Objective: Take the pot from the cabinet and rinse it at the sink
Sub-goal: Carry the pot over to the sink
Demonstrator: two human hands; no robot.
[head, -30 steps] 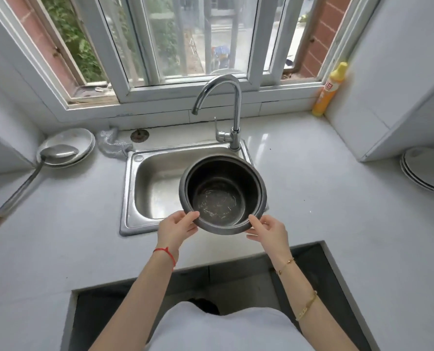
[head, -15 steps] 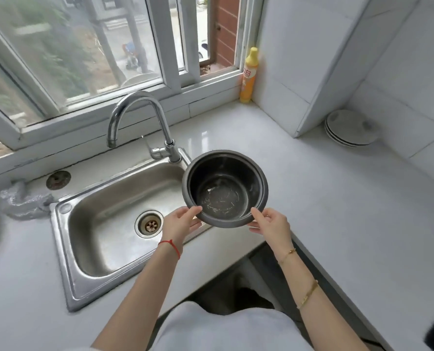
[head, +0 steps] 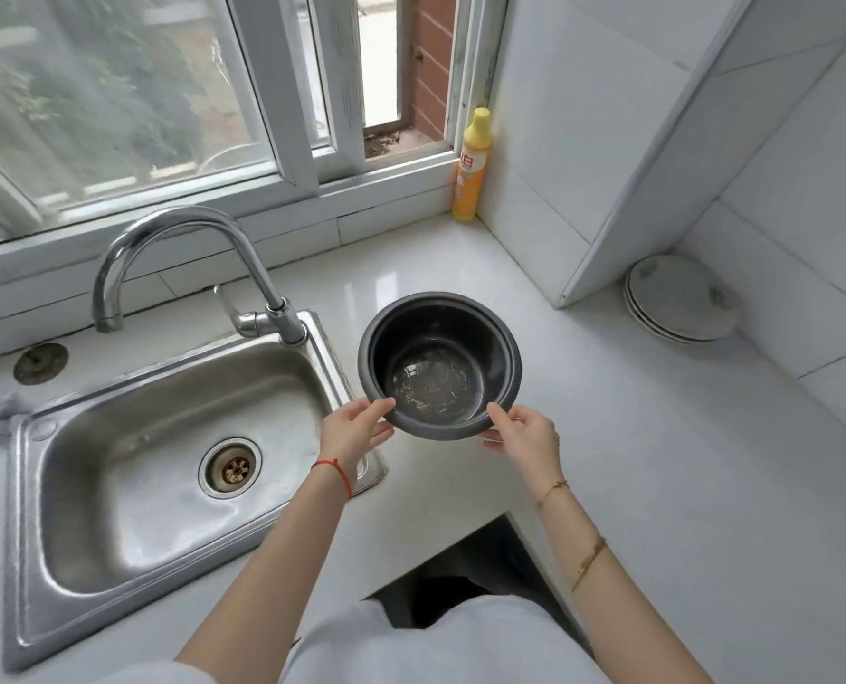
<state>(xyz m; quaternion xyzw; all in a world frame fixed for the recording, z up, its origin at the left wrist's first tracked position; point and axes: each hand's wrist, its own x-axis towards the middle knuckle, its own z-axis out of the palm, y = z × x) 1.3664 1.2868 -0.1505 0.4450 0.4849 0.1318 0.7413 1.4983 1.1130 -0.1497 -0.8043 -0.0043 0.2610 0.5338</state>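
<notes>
At the far left we see the steel sink (head: 65, 486) sunk into the white counter (head: 657, 486), its basin bare down to the drain (head: 231, 467). Behind it rises the faucet (head: 184, 229), whose spout curves back over the left rear of the sink; no water shows at its mouth.

Moving right, our left hand (head: 349, 434) grips the near-left rim of the pot (head: 440, 362), thumb laid over the lip and fingers curled beneath. The pot is a dark, round vessel, held upright with its mouth facing us and its scratched bottom visible. It hangs over the counter just right of the sink's right edge, not over the basin. Our right hand (head: 527, 434) holds the near-right rim the same way, thumb on top and fingers under.

So the pot lies ahead of both hands, between them, and being round it has no long axis to line up. What matters, we judge, is that the sink and spout lie to the left: the left hand is the nearer one, and the pot must travel leftward to get under the faucet.

Farther right a yellow bottle (head: 471, 165) stands in the corner by the window, and a stack of plates (head: 680, 298) rests against the wall.
</notes>
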